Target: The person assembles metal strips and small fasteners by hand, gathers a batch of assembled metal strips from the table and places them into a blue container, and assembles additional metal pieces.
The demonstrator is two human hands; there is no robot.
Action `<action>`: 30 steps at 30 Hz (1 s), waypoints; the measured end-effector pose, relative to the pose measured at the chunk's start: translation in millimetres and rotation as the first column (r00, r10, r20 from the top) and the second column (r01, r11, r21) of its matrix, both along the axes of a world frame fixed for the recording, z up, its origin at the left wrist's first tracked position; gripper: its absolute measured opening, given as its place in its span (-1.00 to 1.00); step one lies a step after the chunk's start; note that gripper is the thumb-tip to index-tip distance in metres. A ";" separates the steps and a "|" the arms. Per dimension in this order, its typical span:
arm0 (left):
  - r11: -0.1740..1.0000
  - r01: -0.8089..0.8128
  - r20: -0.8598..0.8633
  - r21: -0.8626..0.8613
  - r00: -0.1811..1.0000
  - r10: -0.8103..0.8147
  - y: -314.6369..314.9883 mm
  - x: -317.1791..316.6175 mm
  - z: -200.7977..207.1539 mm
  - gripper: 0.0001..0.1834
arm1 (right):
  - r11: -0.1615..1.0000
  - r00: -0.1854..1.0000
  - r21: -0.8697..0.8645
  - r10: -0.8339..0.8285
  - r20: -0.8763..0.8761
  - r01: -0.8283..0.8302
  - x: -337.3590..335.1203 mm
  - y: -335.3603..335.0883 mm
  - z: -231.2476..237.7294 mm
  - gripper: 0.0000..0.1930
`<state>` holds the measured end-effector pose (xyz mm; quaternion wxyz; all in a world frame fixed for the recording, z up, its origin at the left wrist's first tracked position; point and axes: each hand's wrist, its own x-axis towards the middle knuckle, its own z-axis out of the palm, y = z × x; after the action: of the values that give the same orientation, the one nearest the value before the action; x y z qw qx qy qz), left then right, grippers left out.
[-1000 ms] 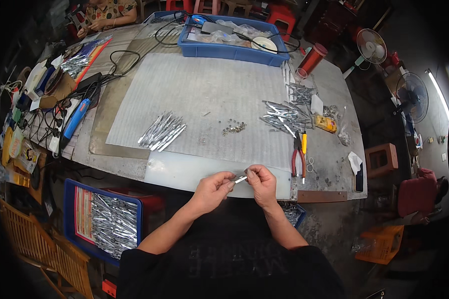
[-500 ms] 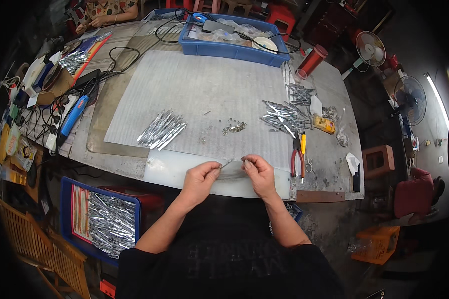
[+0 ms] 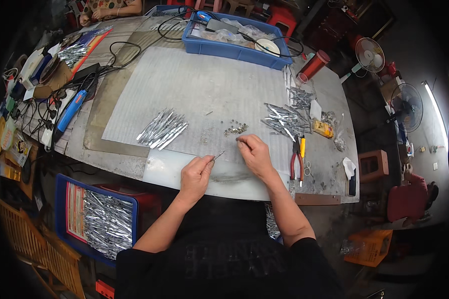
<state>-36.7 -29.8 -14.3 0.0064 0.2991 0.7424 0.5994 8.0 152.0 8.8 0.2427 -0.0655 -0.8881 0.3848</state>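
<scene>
Over the white board (image 3: pixel 157 167) at the table's near edge, my left hand (image 3: pixel 195 177) pinches a slim silver metal piece (image 3: pixel 218 155), its tip pointing up and to the right. To the right of it, my right hand (image 3: pixel 255 155) has its thumb and fingers closed together; anything between them is too small to make out. Just beyond those fingertips lie several small round metal parts (image 3: pixel 235 128) on the white sheet (image 3: pixel 184 74). A pile of slim silver metal pieces (image 3: pixel 162 128) rests farther left, and another pile (image 3: pixel 286 119) is on the right.
Red-handled pliers (image 3: pixel 297 162) and a yellow-handled tool (image 3: pixel 303 148) lie right of my right hand. At the back stands a blue bin (image 3: pixel 234 50) of bags. Cables and a blue-handled tool (image 3: pixel 72 110) are left. A blue crate (image 3: pixel 60 209) of metal pieces sits lower left. Someone's arm (image 3: pixel 117 11) shows far left.
My right hand has moved away from the left one, forward toward the small round parts. The left hand, still pinching the metal piece, has shifted slightly left. The view has tilted a little.
</scene>
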 end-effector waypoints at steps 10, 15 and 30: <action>0.999 -0.006 -0.019 0.042 1.000 0.007 -1.0 0.3 -0.8 -0.87 | 0.958 0.991 0.258 0.111 0.068 -0.125 -49.9 5.2 -10.4 -0.86; 1.000 -0.011 -0.027 0.029 1.000 0.012 -1.3 0.4 0.3 -0.88 | 0.889 0.990 0.445 0.054 0.133 -0.108 -63.2 4.3 -14.8 -0.88; 1.000 -0.016 -0.042 0.027 0.999 0.017 -1.3 0.3 -1.1 -0.90 | 0.944 0.986 0.304 0.091 0.141 -0.131 -47.3 9.0 -9.7 -0.91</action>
<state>-36.5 -31.0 -15.4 -0.0183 0.3056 0.7368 0.6028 -39.3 161.0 -0.9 0.1718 -0.0001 -0.9534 0.2480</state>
